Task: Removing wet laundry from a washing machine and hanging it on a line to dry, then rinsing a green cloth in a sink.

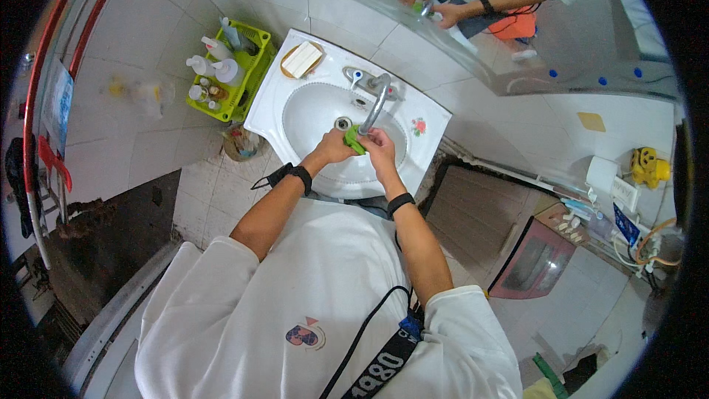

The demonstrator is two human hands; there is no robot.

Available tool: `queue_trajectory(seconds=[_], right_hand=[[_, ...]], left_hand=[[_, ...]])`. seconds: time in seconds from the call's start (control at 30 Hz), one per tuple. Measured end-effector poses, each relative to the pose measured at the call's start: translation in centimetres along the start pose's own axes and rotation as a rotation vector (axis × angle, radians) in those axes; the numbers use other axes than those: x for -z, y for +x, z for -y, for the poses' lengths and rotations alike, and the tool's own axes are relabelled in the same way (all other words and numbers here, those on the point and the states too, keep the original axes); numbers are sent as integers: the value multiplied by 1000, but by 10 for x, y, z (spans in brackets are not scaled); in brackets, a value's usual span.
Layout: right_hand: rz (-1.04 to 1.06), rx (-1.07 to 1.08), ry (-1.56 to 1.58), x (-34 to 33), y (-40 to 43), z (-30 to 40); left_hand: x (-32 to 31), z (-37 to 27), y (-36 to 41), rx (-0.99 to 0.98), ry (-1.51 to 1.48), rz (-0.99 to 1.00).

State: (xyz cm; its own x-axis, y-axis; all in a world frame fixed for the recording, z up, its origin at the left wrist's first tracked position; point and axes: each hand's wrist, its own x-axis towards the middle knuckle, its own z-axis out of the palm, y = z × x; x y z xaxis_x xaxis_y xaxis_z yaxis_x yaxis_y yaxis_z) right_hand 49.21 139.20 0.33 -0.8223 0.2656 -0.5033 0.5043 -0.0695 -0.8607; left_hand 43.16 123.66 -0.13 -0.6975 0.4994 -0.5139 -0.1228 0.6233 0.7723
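Over the basin of a white ceramic sink (299, 127), my left hand (334, 147) grips a bunched green cloth (353, 139). My right hand (380, 147) meets it from the other side, its fingertips at the mouth of the curved metal faucet (381, 101); whether they pinch the cloth or the spout is too small to tell. The cloth lies right below the spout, beside the drain (343, 123). Whether water runs cannot be made out. On the sink's back left corner, a pale bar-shaped block (302, 60) rests on a round brown-rimmed dish.
A lime-green plastic basket (252, 86) with several bottles stands left of the sink. Along the wall behind hangs a mirror (471, 61). A brown ribbed mat or panel (476, 205) lies at the right, near a red-fronted cabinet or appliance (534, 260).
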Motion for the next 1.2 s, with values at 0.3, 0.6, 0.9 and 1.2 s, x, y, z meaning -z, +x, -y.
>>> queue_trajectory(seconds=[0.3,0.6,0.9,1.2], right_hand=[[101,325,-811,0,-7,2],[-49,255,-864,-8,1,33],[39,342,-701,6,6,13],[51,377,-712,-11,-5,34]], left_hand=[[5,10,6,151,-854,279],[49,-1,14,211,-592,322],[12,6,34,-655,402,87],[19,-3,21,-416,316,-21]])
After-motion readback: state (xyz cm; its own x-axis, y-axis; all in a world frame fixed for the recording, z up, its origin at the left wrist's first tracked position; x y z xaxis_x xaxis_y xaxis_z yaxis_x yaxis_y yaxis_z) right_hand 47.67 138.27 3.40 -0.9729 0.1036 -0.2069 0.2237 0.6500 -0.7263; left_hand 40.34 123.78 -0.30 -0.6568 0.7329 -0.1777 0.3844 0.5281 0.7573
